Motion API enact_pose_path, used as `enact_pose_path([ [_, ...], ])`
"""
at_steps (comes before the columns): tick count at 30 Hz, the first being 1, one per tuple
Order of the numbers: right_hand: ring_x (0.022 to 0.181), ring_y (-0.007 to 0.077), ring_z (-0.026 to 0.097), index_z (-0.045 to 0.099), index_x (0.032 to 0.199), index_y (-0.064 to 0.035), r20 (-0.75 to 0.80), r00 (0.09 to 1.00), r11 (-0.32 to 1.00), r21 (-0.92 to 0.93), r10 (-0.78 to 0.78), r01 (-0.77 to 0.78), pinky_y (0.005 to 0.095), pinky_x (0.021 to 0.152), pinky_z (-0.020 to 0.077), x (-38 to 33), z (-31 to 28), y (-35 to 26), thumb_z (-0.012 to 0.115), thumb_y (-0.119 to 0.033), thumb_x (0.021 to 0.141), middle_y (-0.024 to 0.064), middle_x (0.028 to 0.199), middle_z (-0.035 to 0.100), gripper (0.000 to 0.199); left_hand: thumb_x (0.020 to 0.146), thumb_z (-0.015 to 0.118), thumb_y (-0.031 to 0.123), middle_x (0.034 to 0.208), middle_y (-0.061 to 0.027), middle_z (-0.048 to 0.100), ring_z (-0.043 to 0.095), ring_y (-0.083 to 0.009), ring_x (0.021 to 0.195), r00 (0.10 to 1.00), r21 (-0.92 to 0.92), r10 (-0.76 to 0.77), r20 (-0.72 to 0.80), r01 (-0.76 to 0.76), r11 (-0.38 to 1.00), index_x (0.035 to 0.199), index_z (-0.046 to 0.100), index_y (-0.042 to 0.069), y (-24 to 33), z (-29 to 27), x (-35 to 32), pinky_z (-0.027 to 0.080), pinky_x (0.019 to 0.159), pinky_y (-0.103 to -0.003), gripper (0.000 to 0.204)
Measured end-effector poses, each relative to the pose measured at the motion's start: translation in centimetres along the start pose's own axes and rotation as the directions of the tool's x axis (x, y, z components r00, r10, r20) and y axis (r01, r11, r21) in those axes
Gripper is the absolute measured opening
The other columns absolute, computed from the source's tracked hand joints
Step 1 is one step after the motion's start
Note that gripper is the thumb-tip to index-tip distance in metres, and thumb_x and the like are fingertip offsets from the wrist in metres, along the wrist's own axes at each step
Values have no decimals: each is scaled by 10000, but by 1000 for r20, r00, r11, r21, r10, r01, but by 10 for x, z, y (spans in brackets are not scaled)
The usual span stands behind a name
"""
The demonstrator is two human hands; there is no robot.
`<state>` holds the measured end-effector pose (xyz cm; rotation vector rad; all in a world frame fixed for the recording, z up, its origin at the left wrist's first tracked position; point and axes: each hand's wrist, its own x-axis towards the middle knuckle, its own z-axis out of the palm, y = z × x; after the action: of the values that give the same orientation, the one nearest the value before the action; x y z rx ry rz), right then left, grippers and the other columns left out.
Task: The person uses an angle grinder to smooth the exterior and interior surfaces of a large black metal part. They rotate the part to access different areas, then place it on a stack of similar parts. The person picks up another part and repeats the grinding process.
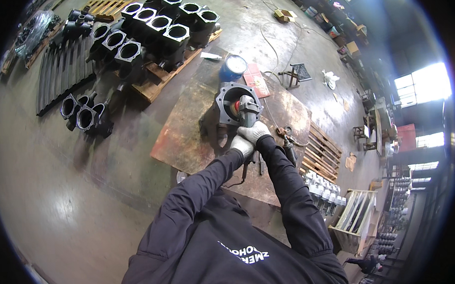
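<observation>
Both my hands wear light grey gloves and close round an angle grinder (pixel 247 115). My right hand (pixel 255 132) grips its body just behind the head, and my left hand (pixel 243 145) wraps the body nearer to me, the two touching. The grinder's head and a reddish disc (pixel 235 107) are inside the round opening of a dark metal casting (pixel 223 98) with a bolt-holed flange. Whether the disc touches the inner wall I cannot tell. The casting rests on a worn metal-topped table (pixel 182 138). A cable hangs from the grinder's rear end.
Behind the casting stand a blue round container (pixel 228 72) and a red flat item (pixel 256 79). A dark hand tool (pixel 289 149) with a hose lies at the table's right. Several black castings (pixel 170 46) fill a pallet at far left; a slatted wooden pallet (pixel 320 151) is at right.
</observation>
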<state>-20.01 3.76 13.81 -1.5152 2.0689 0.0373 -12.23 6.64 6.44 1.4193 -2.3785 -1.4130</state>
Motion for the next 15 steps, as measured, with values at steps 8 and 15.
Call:
enact_pose_path([
  [8,1018,439,655,629,1032,125,-84,996,1000,-10,-3,3,446,879,528,-12,6,15,734,-501,695,332,1029,654,719,1049,275,308,1373,-116,574,545,-235,1256,971,-407,16,-238,-115,906,1377,491,67,-1,25,-2,404,1075,-349,461],
  [15,943,422,682,600,1030,92,-199,977,997,6,-78,81,443,827,543,-17,9,32,766,-454,710,304,970,683,655,1046,258,313,1365,-118,577,560,-232,1232,947,-825,-32,-319,-261,502,1359,490,67,15,41,-10,414,1069,-364,461],
])
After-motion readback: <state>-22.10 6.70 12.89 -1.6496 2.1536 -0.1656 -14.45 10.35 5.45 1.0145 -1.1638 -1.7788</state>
